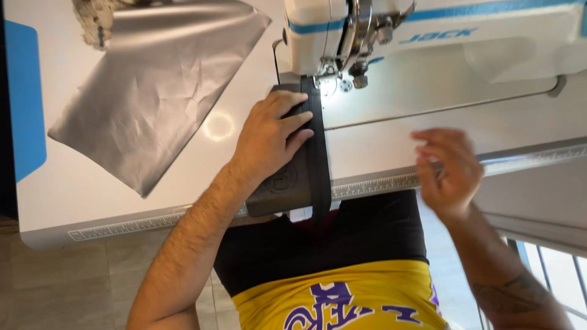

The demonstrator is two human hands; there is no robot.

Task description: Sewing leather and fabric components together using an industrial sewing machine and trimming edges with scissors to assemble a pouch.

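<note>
While the white table (391, 131) filled most of the view, a white and blue sewing machine (440, 33) stood across its 12 to 2 o'clock side, with a ruler strip (134, 223) printed along the near edge. At 10 o'clock lay a large crumpled sheet of grey shiny fabric (156, 85), well apart from the work. Below the table edge, at 6 o'clock, showed the person's black and yellow clothing (342, 287).

Under the machine's needle (319, 82) lay the dark grey pouch piece (284, 183), with a black strap (318, 153) along its right edge. Its long axis ran from 12 to 6 o'clock, straight from the needle back toward the person, and its near end hung a little over the table edge.

The left hand (269, 137) lay flat on the piece, fingers spread and pressing it down, fingertips touching the strap just short of the needle; it gripped nothing. The right hand (446, 165) was blurred at 3 o'clock, apart from the piece, fingers loosely curled and empty as far as could be seen. The left hand was plainly the nearer one
</note>
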